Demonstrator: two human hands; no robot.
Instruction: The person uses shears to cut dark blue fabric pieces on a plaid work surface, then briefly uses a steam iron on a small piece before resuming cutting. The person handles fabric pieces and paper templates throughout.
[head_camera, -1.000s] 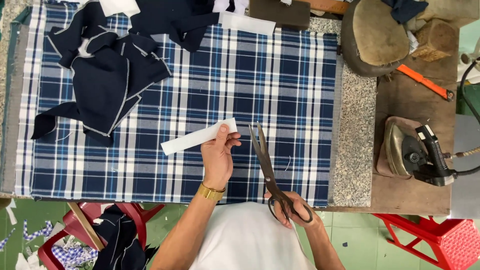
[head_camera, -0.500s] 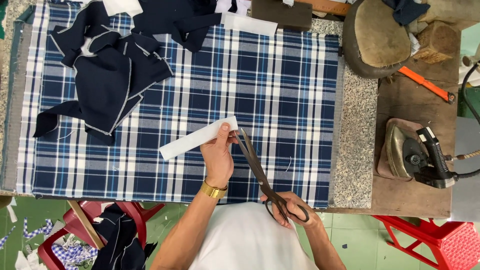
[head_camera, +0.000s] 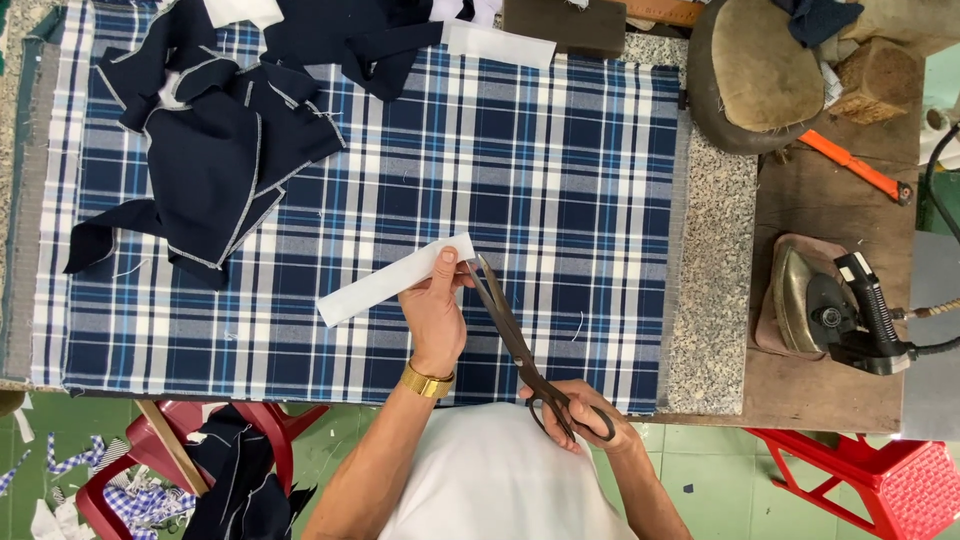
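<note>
My left hand (head_camera: 435, 315) pinches the right end of a long white fabric strip (head_camera: 375, 286), holding it above the blue plaid cloth (head_camera: 560, 180) that covers the table. A gold watch sits on that wrist. My right hand (head_camera: 575, 410) grips the handles of large dark scissors (head_camera: 510, 335). Their blades point up and left, and the tips touch the strip's right end beside my left thumb.
A pile of dark navy fabric pieces (head_camera: 215, 150) lies at the upper left. More white strips (head_camera: 497, 45) rest at the top edge. An iron (head_camera: 830, 305) sits on the wooden board at right, near an orange tool (head_camera: 850, 165). Red plastic stools (head_camera: 865, 475) stand below.
The scissors swung left from beside the strip until the blade tips met its right end. My left hand shifted slightly and kept hold of the strip.
</note>
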